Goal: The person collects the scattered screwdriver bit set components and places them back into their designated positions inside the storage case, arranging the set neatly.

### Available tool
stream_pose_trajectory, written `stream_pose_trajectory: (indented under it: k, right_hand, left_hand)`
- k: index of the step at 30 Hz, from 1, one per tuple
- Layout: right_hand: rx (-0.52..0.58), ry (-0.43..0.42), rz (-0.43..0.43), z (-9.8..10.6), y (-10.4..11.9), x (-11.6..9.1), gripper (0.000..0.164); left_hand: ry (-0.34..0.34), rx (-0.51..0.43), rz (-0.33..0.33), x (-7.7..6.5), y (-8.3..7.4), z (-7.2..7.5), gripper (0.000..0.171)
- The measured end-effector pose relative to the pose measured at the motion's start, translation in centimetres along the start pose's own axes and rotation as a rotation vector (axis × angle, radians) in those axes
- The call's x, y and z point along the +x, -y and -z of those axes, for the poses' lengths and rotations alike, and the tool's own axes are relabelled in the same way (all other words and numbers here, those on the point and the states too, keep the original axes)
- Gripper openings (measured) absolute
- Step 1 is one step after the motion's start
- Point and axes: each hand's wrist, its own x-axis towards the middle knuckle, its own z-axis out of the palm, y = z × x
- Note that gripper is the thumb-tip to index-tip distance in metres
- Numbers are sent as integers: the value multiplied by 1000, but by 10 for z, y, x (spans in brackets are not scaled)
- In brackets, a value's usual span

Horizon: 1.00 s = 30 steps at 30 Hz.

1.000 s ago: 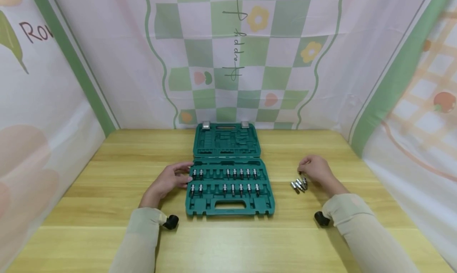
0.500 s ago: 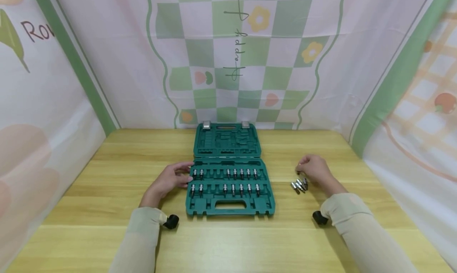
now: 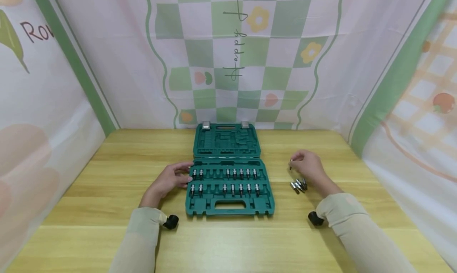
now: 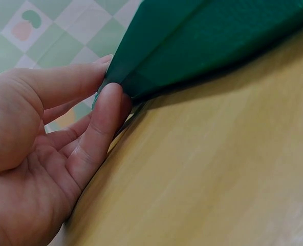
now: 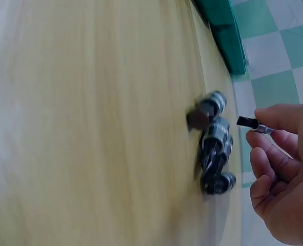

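Note:
The fingers and thumb of my left hand hold the left edge of an open green tool case. The left wrist view shows my left hand at a corner of the case, thumb against its outer wall. Raised right of the case, my right hand pinches a bit socket between thumb and fingers, its dark flat tip sticking out. Below that hand, several bit sockets lie in a small pile on the table. Two rows of silver bit sockets stand in the case, with gaps toward its left.
The case lid lies folded back, reaching near the checkered backdrop. Fabric also hangs at both sides of the wooden table. A black wrist camera sits at the left cuff, another wrist camera at the right.
My right hand has lifted from beside the pile and moved left toward the case with the bit socket pinched in it. The left hand and the case stay put.

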Motion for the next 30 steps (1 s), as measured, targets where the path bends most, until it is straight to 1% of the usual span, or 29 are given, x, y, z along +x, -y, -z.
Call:
stream_pose_trajectory:
  k: [5, 9, 14, 19, 25, 30]
  right_hand:
    - [-14, -5, 14, -5, 5, 0, 14]
    - [-2, 19, 4, -7, 15, -3, 15]
    - [-1, 43, 27, -11, 30, -9, 14]
    - [33, 75, 59, -17, 41, -14, 12]
    - [57, 99, 93, -24, 48, -19, 10]
    - [66, 109, 92, -29, 55, -22, 11]
  left_hand:
    - [3, 3, -4, 0, 1, 0, 55]
    - [6, 4, -5, 0, 2, 0, 54]
    - [2, 0, -5, 1, 3, 0, 54]
    - [1, -4, -6, 1, 3, 0, 54]
    - [1, -7, -8, 2, 4, 1, 54]
    - [4, -9, -12, 2, 4, 2, 54]
